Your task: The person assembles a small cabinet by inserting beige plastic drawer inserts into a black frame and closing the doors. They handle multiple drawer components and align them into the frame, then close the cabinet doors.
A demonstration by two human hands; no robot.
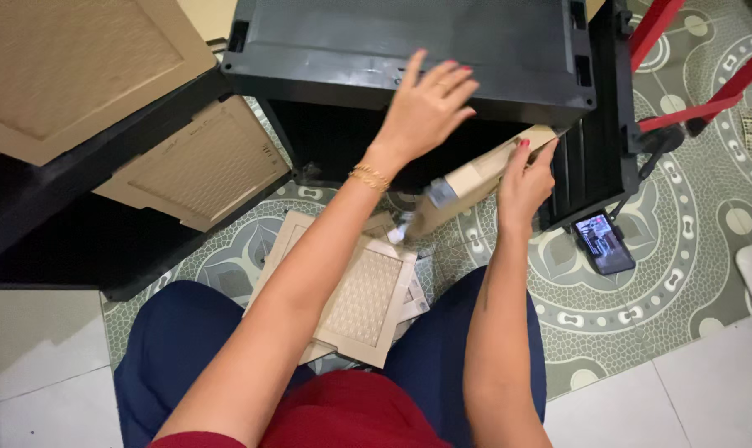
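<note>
The black cabinet frame [409,58] is cut off by the picture's top edge, and its inside is too dark to make out. The beige panel [475,178] runs into that dark opening, so its far end is hidden; its near end is blurred. The left hand [425,108] covers part of the frame's front rim. The stack of woven-pattern panels [359,294] on the floor is partly hidden under the left forearm. The phone [602,243] screen is too small to tell
</note>
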